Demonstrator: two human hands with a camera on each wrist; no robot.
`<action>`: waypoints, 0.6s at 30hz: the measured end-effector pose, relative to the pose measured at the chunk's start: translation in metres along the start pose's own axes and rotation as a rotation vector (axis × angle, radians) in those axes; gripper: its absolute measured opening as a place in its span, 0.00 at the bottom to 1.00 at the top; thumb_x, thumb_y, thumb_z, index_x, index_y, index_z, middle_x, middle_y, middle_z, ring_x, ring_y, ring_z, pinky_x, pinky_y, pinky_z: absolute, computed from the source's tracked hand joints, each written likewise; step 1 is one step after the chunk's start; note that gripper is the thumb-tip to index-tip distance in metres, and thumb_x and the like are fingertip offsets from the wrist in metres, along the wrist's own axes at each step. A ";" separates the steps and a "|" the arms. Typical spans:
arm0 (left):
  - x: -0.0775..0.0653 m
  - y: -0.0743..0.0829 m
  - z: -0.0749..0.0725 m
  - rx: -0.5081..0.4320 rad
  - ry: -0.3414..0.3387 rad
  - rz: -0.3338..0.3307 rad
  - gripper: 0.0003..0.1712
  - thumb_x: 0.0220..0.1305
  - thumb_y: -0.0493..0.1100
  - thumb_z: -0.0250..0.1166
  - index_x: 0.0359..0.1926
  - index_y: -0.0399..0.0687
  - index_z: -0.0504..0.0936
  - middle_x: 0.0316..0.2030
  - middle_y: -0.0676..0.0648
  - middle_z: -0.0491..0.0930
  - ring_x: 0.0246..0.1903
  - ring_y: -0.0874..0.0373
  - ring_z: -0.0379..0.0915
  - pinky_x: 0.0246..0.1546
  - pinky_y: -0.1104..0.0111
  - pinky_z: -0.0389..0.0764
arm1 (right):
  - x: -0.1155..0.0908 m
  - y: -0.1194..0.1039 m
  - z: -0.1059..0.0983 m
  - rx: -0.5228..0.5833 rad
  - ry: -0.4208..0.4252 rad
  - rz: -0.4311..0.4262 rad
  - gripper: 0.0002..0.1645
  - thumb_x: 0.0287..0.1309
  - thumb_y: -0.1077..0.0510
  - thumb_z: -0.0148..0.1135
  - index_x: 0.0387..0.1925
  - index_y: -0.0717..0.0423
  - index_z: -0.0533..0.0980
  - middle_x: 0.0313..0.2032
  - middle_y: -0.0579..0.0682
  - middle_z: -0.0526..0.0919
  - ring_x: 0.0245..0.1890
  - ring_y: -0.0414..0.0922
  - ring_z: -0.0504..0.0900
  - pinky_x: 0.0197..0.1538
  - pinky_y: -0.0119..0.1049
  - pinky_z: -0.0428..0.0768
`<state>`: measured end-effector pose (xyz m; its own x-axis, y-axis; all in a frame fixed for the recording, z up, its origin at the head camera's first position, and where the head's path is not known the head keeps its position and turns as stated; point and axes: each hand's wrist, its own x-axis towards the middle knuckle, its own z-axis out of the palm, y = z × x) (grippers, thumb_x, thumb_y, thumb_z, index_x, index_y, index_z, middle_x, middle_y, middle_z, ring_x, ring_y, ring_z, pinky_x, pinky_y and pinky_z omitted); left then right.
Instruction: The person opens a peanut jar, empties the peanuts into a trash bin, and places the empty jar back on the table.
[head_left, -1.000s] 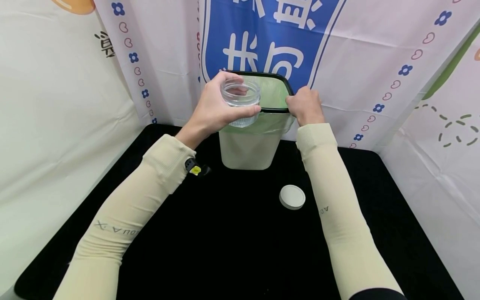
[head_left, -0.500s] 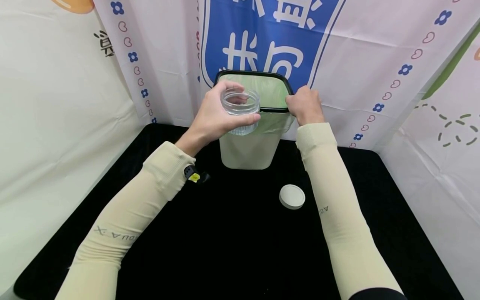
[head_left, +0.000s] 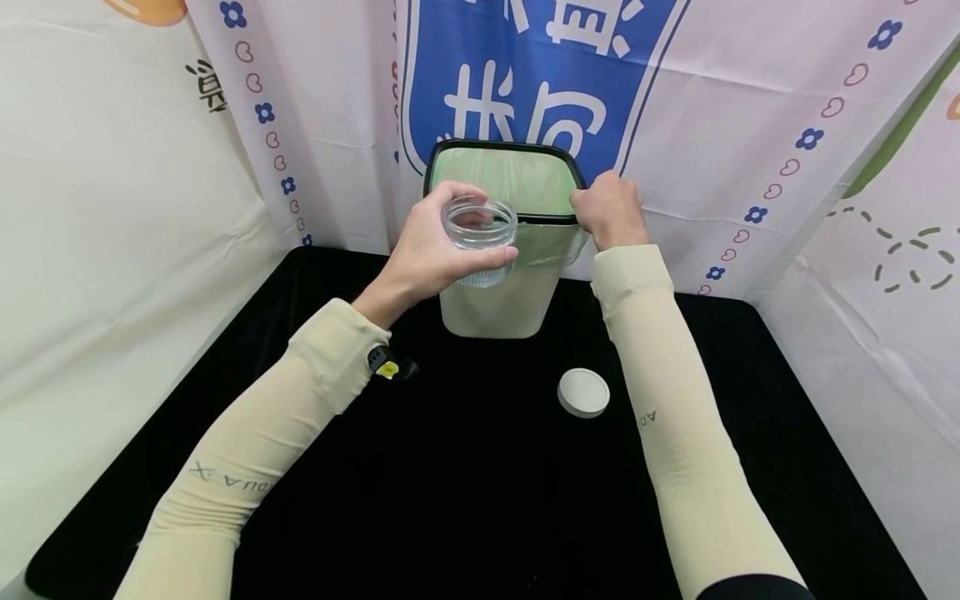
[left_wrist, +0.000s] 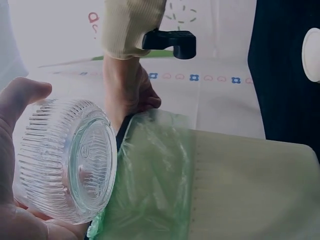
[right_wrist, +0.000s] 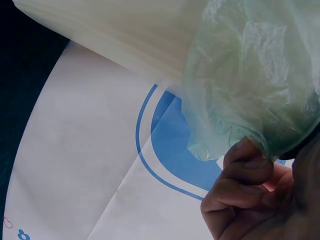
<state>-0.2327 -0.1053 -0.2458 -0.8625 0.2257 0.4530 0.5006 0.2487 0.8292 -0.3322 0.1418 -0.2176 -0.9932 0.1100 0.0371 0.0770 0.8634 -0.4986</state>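
Observation:
My left hand [head_left: 430, 248] grips a clear ribbed jar [head_left: 483, 265], its open mouth facing up, in front of the near rim of a trash can [head_left: 491, 308]. In the left wrist view the jar [left_wrist: 65, 160] shows its ridged side and round base, with nothing visible inside. At the can's right corner my right hand [head_left: 611, 210] holds the black rim [head_left: 551, 220]. A green plastic bag [head_left: 555, 243] lines the can and folds down over its outside. The right wrist view shows the curled fingers [right_wrist: 245, 187] of that hand against the bag [right_wrist: 240, 85].
A round white lid [head_left: 584, 392] lies on the black tabletop [head_left: 480, 467], right of the middle. Printed white cloth [head_left: 330, 125] with a blue panel hangs close behind the can, and more cloth closes in both sides.
My left hand has drawn the jar down and nearer from over the can's rim, uncovering more of the can's opening. The right hand has stayed at the corner.

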 end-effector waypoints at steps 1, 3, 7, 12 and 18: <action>-0.001 -0.001 0.000 0.003 -0.001 -0.001 0.41 0.50 0.47 0.85 0.62 0.44 0.75 0.55 0.43 0.85 0.55 0.55 0.85 0.59 0.58 0.85 | 0.000 0.000 0.000 -0.001 0.002 -0.001 0.17 0.72 0.52 0.45 0.25 0.52 0.66 0.33 0.56 0.71 0.33 0.52 0.73 0.33 0.39 0.73; -0.002 -0.004 0.002 0.004 -0.005 -0.006 0.41 0.50 0.47 0.85 0.62 0.45 0.75 0.55 0.44 0.86 0.55 0.55 0.84 0.58 0.58 0.85 | 0.000 0.000 0.000 -0.004 0.006 -0.001 0.17 0.72 0.52 0.45 0.25 0.52 0.66 0.35 0.57 0.72 0.34 0.53 0.73 0.33 0.40 0.73; -0.006 -0.010 0.004 0.007 -0.007 -0.020 0.40 0.50 0.48 0.85 0.62 0.46 0.76 0.54 0.44 0.86 0.54 0.55 0.84 0.58 0.58 0.85 | 0.001 0.001 0.000 -0.004 0.006 -0.004 0.17 0.72 0.52 0.45 0.25 0.52 0.66 0.34 0.57 0.72 0.34 0.53 0.74 0.34 0.40 0.73; -0.011 -0.019 0.007 0.005 -0.008 -0.041 0.40 0.50 0.48 0.85 0.62 0.46 0.76 0.54 0.44 0.86 0.55 0.54 0.84 0.59 0.56 0.85 | 0.000 0.001 -0.001 -0.004 0.002 0.002 0.17 0.73 0.52 0.45 0.25 0.52 0.66 0.33 0.56 0.71 0.33 0.53 0.73 0.34 0.40 0.73; -0.018 -0.032 0.011 -0.058 -0.012 -0.064 0.39 0.52 0.45 0.84 0.62 0.46 0.75 0.58 0.44 0.82 0.57 0.53 0.84 0.59 0.54 0.86 | -0.001 -0.001 0.001 -0.013 0.014 0.010 0.17 0.71 0.53 0.44 0.24 0.51 0.65 0.31 0.55 0.70 0.31 0.53 0.72 0.30 0.40 0.71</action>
<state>-0.2324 -0.1073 -0.2837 -0.8916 0.2225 0.3944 0.4387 0.2081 0.8742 -0.3319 0.1404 -0.2181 -0.9911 0.1257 0.0447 0.0881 0.8684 -0.4880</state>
